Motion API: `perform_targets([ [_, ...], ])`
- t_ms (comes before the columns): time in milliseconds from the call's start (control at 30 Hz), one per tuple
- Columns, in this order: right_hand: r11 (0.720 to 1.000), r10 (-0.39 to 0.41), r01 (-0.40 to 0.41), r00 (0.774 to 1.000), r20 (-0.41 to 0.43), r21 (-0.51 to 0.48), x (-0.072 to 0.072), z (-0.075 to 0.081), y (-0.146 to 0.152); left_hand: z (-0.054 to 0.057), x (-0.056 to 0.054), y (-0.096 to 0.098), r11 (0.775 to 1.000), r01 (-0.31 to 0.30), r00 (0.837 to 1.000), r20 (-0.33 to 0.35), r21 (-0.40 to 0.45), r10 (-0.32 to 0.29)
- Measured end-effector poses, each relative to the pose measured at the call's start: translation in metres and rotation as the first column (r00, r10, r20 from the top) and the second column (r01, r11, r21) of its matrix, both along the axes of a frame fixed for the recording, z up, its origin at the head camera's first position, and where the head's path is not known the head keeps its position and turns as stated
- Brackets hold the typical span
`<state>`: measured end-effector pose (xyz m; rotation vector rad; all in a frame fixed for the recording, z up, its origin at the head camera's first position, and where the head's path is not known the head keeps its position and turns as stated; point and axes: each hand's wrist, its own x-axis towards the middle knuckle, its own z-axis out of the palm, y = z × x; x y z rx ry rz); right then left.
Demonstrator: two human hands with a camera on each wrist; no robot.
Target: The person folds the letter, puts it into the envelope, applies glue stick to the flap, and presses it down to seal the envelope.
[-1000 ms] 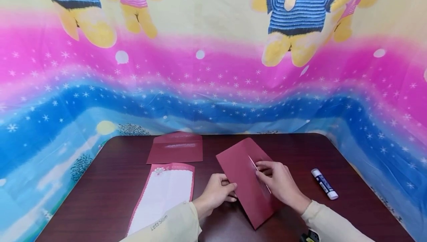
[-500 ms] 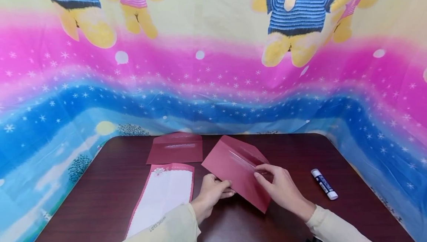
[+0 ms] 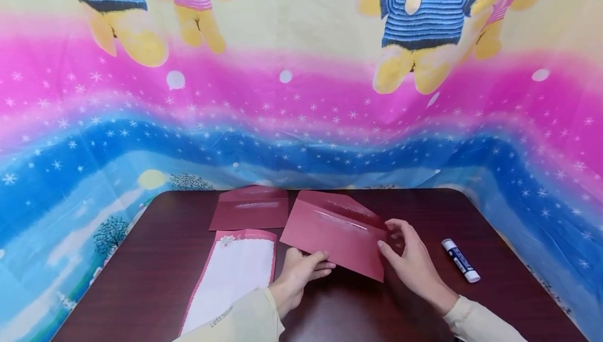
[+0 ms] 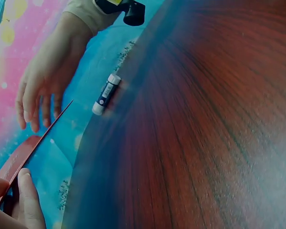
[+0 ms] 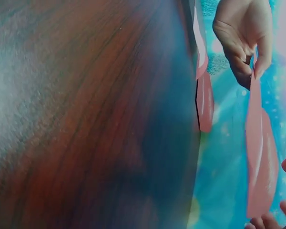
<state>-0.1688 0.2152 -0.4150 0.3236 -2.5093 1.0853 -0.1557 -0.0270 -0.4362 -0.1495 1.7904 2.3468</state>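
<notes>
A red paper envelope (image 3: 334,242), flap up and with a shiny strip across it, is held up over the table, tilted toward me. My left hand (image 3: 303,274) pinches its lower edge between thumb and fingers; the right wrist view shows the same left hand (image 5: 245,36) gripping one end. Beside the envelope's right edge is my right hand (image 3: 416,263), thumb and fingers spread around the corner. In the left wrist view the right hand (image 4: 47,71) has loosely extended fingers close to the envelope (image 4: 24,152); whether they touch it is hard to tell.
Another red envelope (image 3: 249,213), its flap open, lies at the back left of the dark wooden table (image 3: 165,253). In front of it lies a white letter sheet (image 3: 235,274) with a red border. A capped glue stick (image 3: 460,261) lies at the right. A printed curtain (image 3: 301,122) hangs behind.
The envelope has turned from a steep slant to nearly level, showing its open flap. My right hand has slid off its middle toward the right edge. The left hand keeps its grip.
</notes>
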Motion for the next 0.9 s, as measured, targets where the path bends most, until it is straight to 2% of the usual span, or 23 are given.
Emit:
perform_targets([
  [67, 0.999, 0.009, -0.006, 0.997, 0.078, -0.043, -0.001, -0.001, 0.001, 0.001, 0.001, 0.000, 1.000, -0.008, 1.000, 0.004, 0.013, 0.008],
  [133, 0.995, 0.035, -0.017, 0.980, 0.194, -0.095, -0.001, 0.000, 0.002, 0.001, 0.002, 0.001, 1.000, -0.015, 1.000, 0.008, 0.022, 0.015],
  [267, 0.976, 0.110, -0.019, 0.903, 0.415, -0.218, -0.001, 0.001, 0.004, 0.001, 0.004, 0.001, 0.999, -0.020, 1.000, 0.011, 0.042, 0.020],
  [367, 0.952, 0.168, -0.007, 0.846, 0.505, -0.306, -0.002, 0.003, 0.004, 0.001, 0.004, 0.001, 0.999, -0.013, 1.000, 0.006, 0.053, 0.012],
  [500, 0.905, 0.272, -0.017, 0.791, 0.548, -0.426, -0.006, 0.004, 0.005, -0.001, 0.006, 0.002, 0.999, 0.014, 1.000, 0.006, 0.046, -0.015],
  [600, 0.873, 0.341, -0.036, 0.758, 0.556, -0.487, -0.009, 0.003, 0.008, -0.003, 0.008, 0.001, 0.999, 0.031, 0.999, 0.008, 0.031, -0.031],
  [733, 0.845, 0.395, -0.056, 0.735, 0.550, -0.532, -0.013, 0.003, 0.014, -0.001, 0.008, -0.004, 0.999, 0.027, 1.000, 0.012, 0.031, -0.027],
  [900, 0.822, 0.433, -0.071, 0.721, 0.540, -0.564, -0.017, 0.006, 0.021, 0.008, -0.001, -0.021, 0.997, -0.045, 0.999, -0.006, 0.058, 0.046],
])
